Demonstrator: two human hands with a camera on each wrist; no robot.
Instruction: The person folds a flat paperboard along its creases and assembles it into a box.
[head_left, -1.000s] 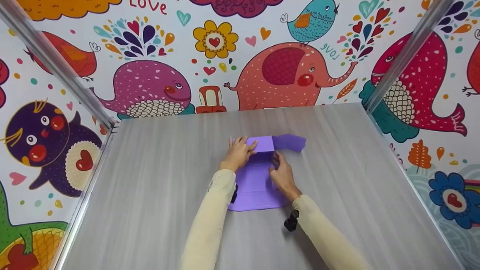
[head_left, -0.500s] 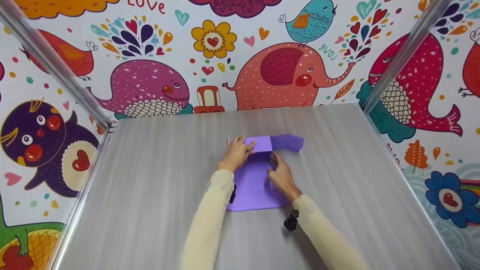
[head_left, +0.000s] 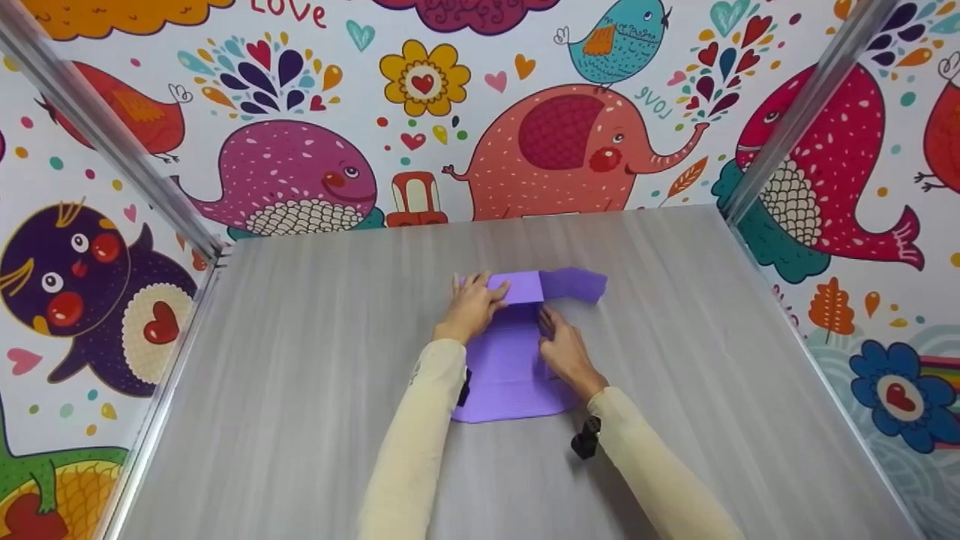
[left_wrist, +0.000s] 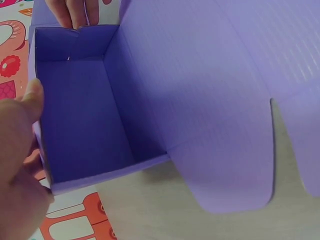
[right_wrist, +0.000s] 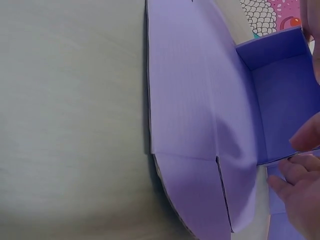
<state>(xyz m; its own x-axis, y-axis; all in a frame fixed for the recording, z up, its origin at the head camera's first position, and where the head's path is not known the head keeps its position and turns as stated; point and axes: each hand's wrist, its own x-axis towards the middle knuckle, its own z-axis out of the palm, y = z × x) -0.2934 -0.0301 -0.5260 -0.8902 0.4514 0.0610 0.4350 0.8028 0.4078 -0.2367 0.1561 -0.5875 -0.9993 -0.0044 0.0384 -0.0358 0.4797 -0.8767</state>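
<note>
A partly folded purple cardboard box (head_left: pixel 517 288) stands on the table, its hollow facing the person. At its far left, my left hand (head_left: pixel 471 304) grips the box; in the left wrist view the thumb (left_wrist: pixel 34 95) lies on the rim and other fingers sit behind. My right hand (head_left: pixel 566 349) is at the box's right side wall. Its fingers (right_wrist: pixel 292 177) touch that wall from outside, fairly straight, with the thumb (right_wrist: pixel 307 134) held apart from them. A flat lid panel (head_left: pixel 517 401) extends toward the person.
A loose purple flap (head_left: pixel 574 285) sticks out to the right of the box. Rounded side flaps (left_wrist: pixel 235 170) hang off the lid panel. The grey wood-grain table (head_left: pixel 315 375) meets printed cartoon walls (head_left: pixel 420 45) framed by metal posts (head_left: pixel 810 112).
My right hand has shifted very slightly down along the right wall. The left hand and the box look unchanged, and the head view has drifted a little.
</note>
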